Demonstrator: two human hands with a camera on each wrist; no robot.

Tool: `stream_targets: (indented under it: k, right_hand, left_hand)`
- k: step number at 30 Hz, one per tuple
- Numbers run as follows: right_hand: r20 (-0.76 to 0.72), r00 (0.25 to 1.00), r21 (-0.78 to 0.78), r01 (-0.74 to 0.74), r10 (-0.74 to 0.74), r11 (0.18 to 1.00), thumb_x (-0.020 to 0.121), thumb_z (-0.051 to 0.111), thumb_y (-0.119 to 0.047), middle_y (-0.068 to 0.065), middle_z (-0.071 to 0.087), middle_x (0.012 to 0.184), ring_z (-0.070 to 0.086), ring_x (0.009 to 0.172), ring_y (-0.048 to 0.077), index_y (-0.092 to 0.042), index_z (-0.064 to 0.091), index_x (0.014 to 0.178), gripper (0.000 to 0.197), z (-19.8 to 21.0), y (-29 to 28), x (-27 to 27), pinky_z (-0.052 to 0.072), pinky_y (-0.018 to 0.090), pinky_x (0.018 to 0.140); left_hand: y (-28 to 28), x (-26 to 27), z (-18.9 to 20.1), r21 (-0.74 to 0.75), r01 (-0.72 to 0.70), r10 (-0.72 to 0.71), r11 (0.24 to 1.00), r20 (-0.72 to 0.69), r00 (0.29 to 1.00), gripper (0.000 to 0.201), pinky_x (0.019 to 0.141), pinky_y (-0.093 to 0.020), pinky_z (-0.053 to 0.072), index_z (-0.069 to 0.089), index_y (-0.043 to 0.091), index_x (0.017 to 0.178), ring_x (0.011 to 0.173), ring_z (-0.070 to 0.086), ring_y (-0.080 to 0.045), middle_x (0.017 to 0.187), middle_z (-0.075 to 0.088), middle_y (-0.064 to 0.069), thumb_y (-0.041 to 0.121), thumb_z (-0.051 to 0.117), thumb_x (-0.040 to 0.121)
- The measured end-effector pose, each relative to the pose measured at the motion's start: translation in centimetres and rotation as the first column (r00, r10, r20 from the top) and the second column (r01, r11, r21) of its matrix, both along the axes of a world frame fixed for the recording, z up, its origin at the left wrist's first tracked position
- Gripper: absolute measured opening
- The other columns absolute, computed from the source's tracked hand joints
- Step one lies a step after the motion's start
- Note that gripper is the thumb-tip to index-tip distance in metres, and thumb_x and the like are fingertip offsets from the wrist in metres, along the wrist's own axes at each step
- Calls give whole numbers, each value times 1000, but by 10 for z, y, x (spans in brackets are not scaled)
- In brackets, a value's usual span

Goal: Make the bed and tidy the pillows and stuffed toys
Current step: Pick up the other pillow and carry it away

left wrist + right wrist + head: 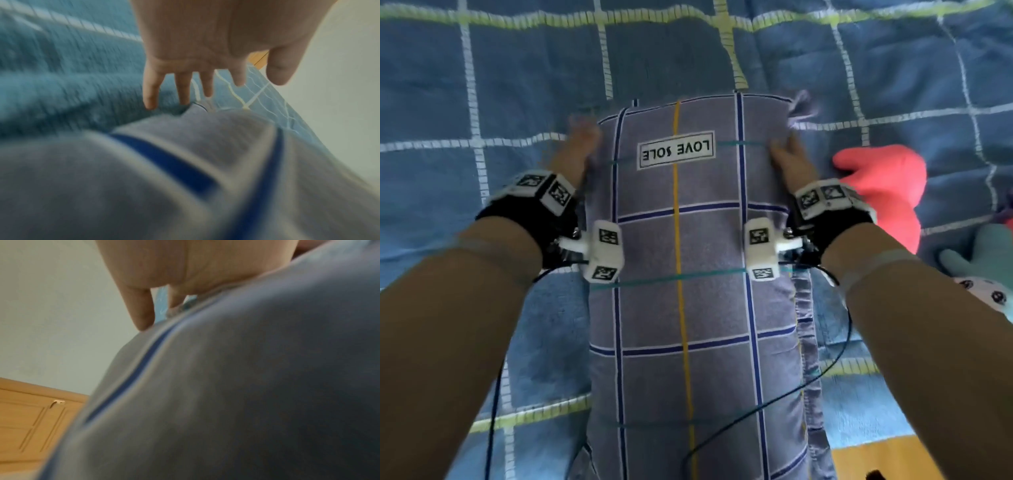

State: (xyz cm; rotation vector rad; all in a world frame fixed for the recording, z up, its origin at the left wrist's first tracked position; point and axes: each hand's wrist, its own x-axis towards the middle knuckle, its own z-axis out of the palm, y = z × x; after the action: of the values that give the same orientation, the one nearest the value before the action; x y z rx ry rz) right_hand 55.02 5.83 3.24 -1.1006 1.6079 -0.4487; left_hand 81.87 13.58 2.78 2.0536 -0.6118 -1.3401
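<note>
**Grey checked pillow between two flat hands on a blue quilt**

Grey-lilac fabric with dark blue and yellow lines covers the pillow (688, 257), which lies lengthwise on the blue checked quilt (482, 85) in the head view, its "LOVE SOLE" label (676, 150) near the far end. The left hand (578, 144) lies along the pillow's left edge and the right hand (789, 157) along its right edge, both near the far corners. A pink stuffed toy (883, 192) lies on the quilt just right of the right hand, with a pale teal toy (983, 260) beyond it at the frame's edge.

From the left wrist, the left hand (205, 48) is released, its fingers (151, 91) straight and spread, tips down by the pillow (144, 186) corner and the quilt (61, 73).

From the right wrist, the right hand (164, 267) rests against the pillow (246, 386), fingers (141, 308) extended, gripping nothing visible. A wooden panel (30, 418) sits below a pale wall.
</note>
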Motion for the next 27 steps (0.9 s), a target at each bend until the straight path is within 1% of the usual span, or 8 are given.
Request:
stream_targets:
  k: [3,5,9,12,15,19,24,27]
  right_hand:
    - [-42,982,60,-181,183,982,100,37,-27,4,43,145,41,131,15,-18,31,145,47,-6,9,17,30,6,93]
    - [32,993,20,-116,115,993,99,40,-26,2,42,145,42,131,16,-15,30,146,49,-5,14,7,27,19,112]
    - [169,982,80,65,-78,995,95,49,-24,-3,58,119,56,94,6,-19,45,126,32,-9,61,-28,47,20,96]
    - [166,986,172,-45,17,984,91,56,-29,0,62,115,58,101,14,-22,55,123,33,-14,104,-30,44,30,100]
    - [221,975,158,-17,-19,987,91,55,-23,-7,66,96,63,84,3,-19,58,115,24,-6,109,-45,49,19,86]
    - [115,993,189,-21,-1,982,94,52,-19,-5,57,91,54,81,9,-19,51,118,24,-3,138,-86,41,23,79]
    - [193,981,277,-79,25,958,93,48,-3,-18,65,48,61,48,-9,-13,51,114,23,-12,206,-74,47,5,53]
    - [197,980,253,-65,14,965,92,53,-11,-15,70,58,65,55,-4,-11,54,122,30,6,205,-73,52,16,66]
  left_hand:
    - [0,-31,-3,-60,237,-240,970,-52,969,43,92,-12,27,35,4,140,134,38,-20,142,41,-11,23,26,102]
    - [3,-28,-1,-109,222,-226,969,-26,974,43,87,-7,33,31,0,140,127,41,-19,136,44,-12,19,26,102]
    - [63,-11,-11,-193,-44,15,980,-148,989,37,99,-28,45,39,8,131,98,60,-8,111,64,6,18,43,96]
    - [112,-49,-23,2,-42,41,999,-178,983,29,100,-32,41,55,16,113,98,59,-13,106,63,-1,30,34,100]
    - [127,-73,-2,128,-71,101,989,-249,963,30,71,-24,46,50,22,82,72,54,-9,81,58,0,34,30,100]
    - [160,-60,8,82,-108,127,991,-299,946,22,42,-13,48,57,17,95,45,62,1,58,71,5,27,38,99]
    - [201,-94,16,107,-120,149,987,-325,934,42,101,-36,43,50,4,130,105,54,-18,126,57,-14,20,54,92]
    - [206,-93,35,81,-131,149,988,-298,943,46,99,-38,41,42,2,137,107,52,-20,131,53,-14,14,50,93]
